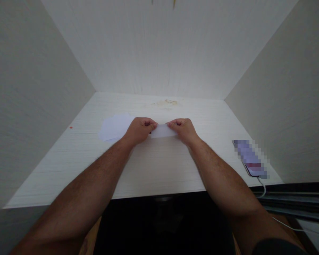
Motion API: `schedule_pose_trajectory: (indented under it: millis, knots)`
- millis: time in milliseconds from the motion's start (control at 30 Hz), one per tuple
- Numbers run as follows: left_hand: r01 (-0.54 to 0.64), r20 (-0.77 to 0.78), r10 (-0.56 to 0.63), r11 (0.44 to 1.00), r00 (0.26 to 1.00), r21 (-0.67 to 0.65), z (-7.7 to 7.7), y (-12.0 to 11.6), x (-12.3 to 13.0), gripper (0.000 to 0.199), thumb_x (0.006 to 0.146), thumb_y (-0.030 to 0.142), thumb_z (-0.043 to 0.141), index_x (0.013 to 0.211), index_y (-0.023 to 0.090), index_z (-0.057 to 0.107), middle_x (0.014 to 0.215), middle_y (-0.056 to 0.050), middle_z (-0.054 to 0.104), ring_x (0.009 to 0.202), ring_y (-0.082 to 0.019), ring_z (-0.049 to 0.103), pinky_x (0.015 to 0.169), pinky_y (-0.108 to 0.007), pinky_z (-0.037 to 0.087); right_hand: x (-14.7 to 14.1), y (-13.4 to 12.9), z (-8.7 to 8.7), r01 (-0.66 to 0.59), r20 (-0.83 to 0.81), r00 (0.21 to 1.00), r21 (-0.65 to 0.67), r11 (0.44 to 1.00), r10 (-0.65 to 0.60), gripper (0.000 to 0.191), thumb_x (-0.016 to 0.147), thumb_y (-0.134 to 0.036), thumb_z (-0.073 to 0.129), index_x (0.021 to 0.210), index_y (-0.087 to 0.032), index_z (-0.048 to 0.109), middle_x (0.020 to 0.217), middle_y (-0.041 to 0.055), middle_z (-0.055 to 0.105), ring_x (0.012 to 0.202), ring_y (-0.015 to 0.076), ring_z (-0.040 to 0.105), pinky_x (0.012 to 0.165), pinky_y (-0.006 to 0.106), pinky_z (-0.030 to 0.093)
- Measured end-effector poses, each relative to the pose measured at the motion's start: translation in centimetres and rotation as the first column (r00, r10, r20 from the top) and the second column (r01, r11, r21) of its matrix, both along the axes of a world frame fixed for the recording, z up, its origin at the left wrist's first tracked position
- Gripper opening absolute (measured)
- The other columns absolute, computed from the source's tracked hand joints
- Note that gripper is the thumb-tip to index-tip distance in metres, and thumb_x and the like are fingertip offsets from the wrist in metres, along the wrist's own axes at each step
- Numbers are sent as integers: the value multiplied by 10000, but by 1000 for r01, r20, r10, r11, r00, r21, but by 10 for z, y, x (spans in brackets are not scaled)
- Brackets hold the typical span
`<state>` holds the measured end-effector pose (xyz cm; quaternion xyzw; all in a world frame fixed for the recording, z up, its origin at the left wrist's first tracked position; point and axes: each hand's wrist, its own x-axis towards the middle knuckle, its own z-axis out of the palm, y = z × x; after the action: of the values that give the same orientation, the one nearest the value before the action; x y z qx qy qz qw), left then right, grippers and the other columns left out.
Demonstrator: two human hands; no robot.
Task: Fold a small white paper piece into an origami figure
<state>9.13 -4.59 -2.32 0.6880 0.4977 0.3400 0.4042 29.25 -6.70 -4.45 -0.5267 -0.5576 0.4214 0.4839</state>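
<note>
A small white piece of paper [163, 131] is stretched between my two hands, just above the white tabletop. My left hand [140, 130] pinches its left end between thumb and fingers. At the right end, my right hand [184, 130] grips it the same way, thumb on the near side. A small dark spot shows by the left fingertips, too little to name. Just left of my left hand lies a loose pile of white paper sheets [115, 126], partly covered by that hand and wrist.
A phone [248, 157] with a blurred screen lies at the right, its white cable [262, 187] hanging over the front edge. Walls enclose the tabletop [159, 170] at left, right and back. A brownish stain [170, 102] marks the back, and a small orange bit [71, 127] lies far left.
</note>
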Motion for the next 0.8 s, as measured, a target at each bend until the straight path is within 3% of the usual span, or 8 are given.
schedule_pose_trajectory:
  millis: [100,267,367,600,700,800]
  knots:
    - [3,12,-3,1000,1000,-10,-2,2,-2,194,736,308,654,792,147,749,615,-15,657,554,-114,542,546,-231,419,0,0,0,15,-18,1000,-17,1000,-15,263,672,-408,746,789,-173,769,729,41,718,600,127,578,566,254,425]
    - [-33,25,33,999,999,-12,-3,3,-3,208,730,309,661,817,145,754,631,-27,670,557,-122,555,540,-238,429,3,4,0,80,-14,997,-39,996,-81,273,620,-422,783,677,-160,729,578,2,627,509,97,482,493,243,357]
    - [-59,51,60,998,997,-11,-5,5,-5,200,723,302,666,811,143,750,630,-29,670,553,-123,560,542,-242,437,4,6,0,99,-46,994,-31,995,-100,261,638,-402,763,706,-153,723,524,-20,578,476,84,443,466,235,330]
    - [-106,117,107,994,987,-11,-8,4,-7,192,717,320,685,776,143,732,631,-30,669,530,-115,548,526,-237,436,6,8,0,74,-125,990,14,997,-71,257,671,-408,730,711,-165,661,533,-19,582,465,85,481,460,227,366]
    - [-128,91,127,992,988,11,-6,2,-5,204,729,340,679,782,152,737,660,-36,684,542,-118,552,518,-232,425,4,5,1,32,-106,994,24,999,-29,243,672,-393,730,722,-168,654,545,-19,593,463,86,490,458,226,375]
    - [-133,126,134,991,983,-14,-7,3,-4,243,716,359,700,843,157,744,665,-37,685,542,-120,551,502,-230,405,2,4,3,79,-62,995,32,996,-77,197,665,-341,724,695,-166,637,537,-21,588,462,88,494,453,226,373]
